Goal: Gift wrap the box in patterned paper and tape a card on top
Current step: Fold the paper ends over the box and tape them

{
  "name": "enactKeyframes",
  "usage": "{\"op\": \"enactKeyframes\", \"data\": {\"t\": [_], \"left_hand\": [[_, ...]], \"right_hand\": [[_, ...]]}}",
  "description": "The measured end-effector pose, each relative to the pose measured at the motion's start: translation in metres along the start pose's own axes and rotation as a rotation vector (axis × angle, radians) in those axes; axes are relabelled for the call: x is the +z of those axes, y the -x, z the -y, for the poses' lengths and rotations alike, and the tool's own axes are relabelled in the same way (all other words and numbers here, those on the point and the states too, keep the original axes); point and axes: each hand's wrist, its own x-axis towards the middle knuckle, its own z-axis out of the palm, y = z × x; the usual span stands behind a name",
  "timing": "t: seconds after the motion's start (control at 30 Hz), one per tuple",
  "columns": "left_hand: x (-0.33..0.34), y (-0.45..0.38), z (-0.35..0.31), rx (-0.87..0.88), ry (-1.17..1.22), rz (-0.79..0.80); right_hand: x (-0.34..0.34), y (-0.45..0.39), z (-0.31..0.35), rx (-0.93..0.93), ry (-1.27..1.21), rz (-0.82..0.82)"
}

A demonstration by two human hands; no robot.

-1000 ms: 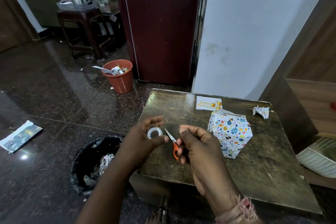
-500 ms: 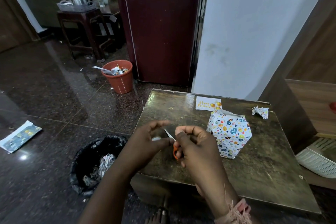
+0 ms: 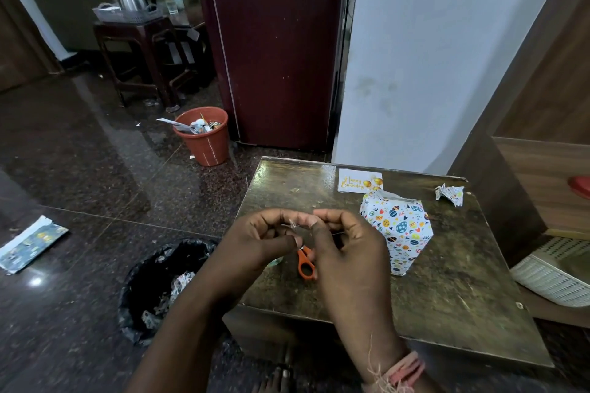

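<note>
Looking down through the head view: left hand (image 3: pixel 255 242) and right hand (image 3: pixel 344 249) meeting fingertip to fingertip above the near-left part of the surface (image 3: pixel 447 281), both curling inward and pinching a small pale sliver between them — seemingly a bit of clear tape (image 3: pixel 293 223), though too small to be telling for sure. Peeking out from under the right hand, the orange-handled scissors (image 3: pixel 306 265), apparently hooked on its fingers; whether gripped or merely dangling, not showing. Sitting to the right of the hands and slightly farther off, the wrapped box (image 3: pixel 397 228), tilting on the surface with its patterned face turned toward the camera and its top flap looking not fully sealed. Lying flat beyond the box, just behind its top edge, the birthday card (image 3: pixel 354 180) — long axis running left to right, near the far edge. Judging from this, the right hand standing nearer to both box and card, so any reach heading rightward and forward. Resting well apart at the far right, a crumpled paper scrap (image 3: pixel 450 195); waiting on the floor to the left, a black bin bag (image 3: pixel 159 284) and an orange bucket (image 3: pixel 204 137).
</note>
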Motion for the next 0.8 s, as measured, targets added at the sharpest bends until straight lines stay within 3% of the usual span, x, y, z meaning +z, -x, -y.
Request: {"op": "enactKeyframes", "data": {"t": [0.17,0.33,0.43,0.6,0.8], "left_hand": [[0.009,-0.004,-0.001,0.003,0.033,-0.031],[0.011,-0.012,0.002,0.012,0.01,0.011],[0.022,-0.016,0.0,0.05,0.013,-0.043],[0.054,-0.015,-0.007,0.108,-0.207,-0.09],[0.087,-0.019,-0.007,0.122,-0.251,-0.063]], "right_hand": [[-0.004,-0.001,0.004,-0.088,0.031,-0.042],[-0.018,-0.003,0.021,-0.164,0.016,0.01],[-0.038,-0.014,0.036,-0.205,-0.076,0.044],[-0.091,-0.04,0.045,-0.341,-0.204,0.06],[-0.133,-0.051,0.012,-0.275,0.067,0.272]]}}
